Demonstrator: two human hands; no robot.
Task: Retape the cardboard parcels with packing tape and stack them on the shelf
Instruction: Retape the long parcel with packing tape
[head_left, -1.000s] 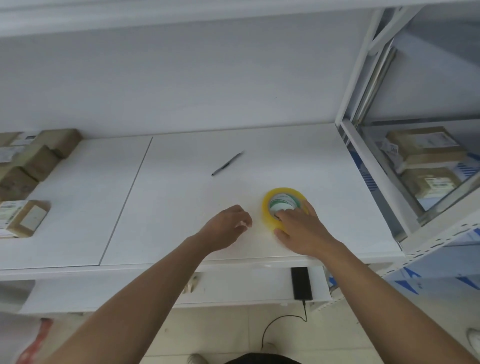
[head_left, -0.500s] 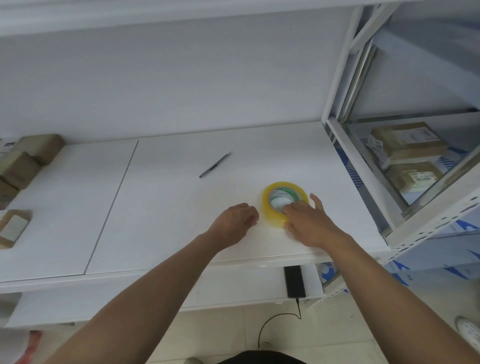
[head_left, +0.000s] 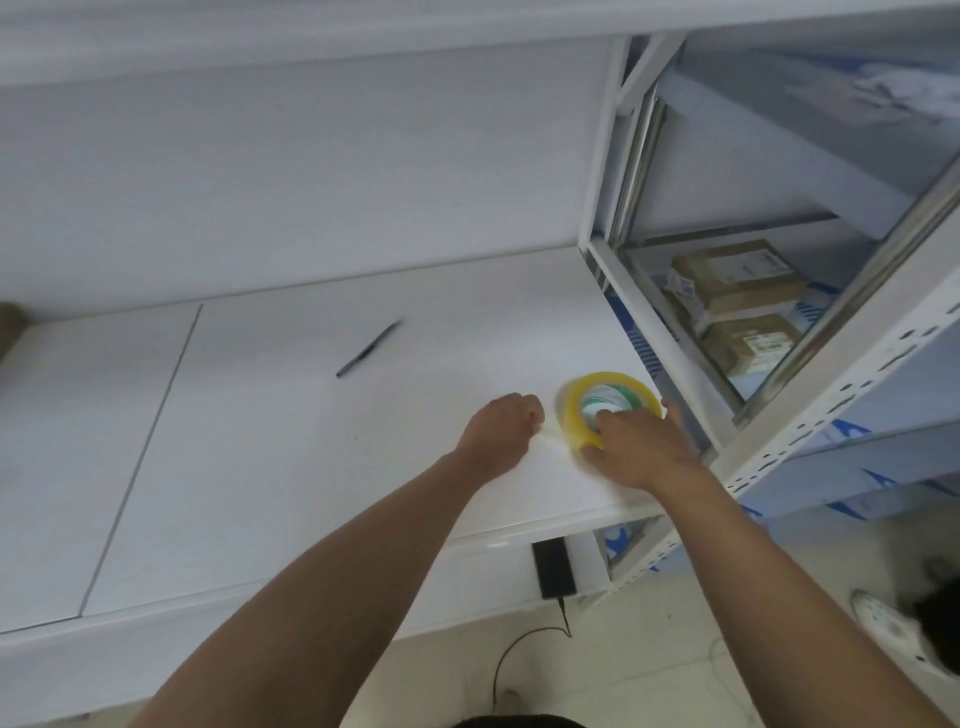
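We see a yellow roll of clear packing tape (head_left: 607, 402) flat on the white tabletop (head_left: 270, 447). Right hand (head_left: 636, 447) grips the roll, fingers in its core. Left hand (head_left: 501, 426) pinches a short strip of tape (head_left: 550, 432). Black pen (head_left: 368, 348) lies well apart. Two brown cardboard parcels (head_left: 740, 306) stacked in the white metal shelf (head_left: 810, 415).

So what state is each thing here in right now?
tape roll: flat on the table, a strip pulled out toward the left
right hand: holds the roll, fingers in its core
left hand: pinches the strip's end
pen: lying loose on the table
parcels: stacked on the shelf
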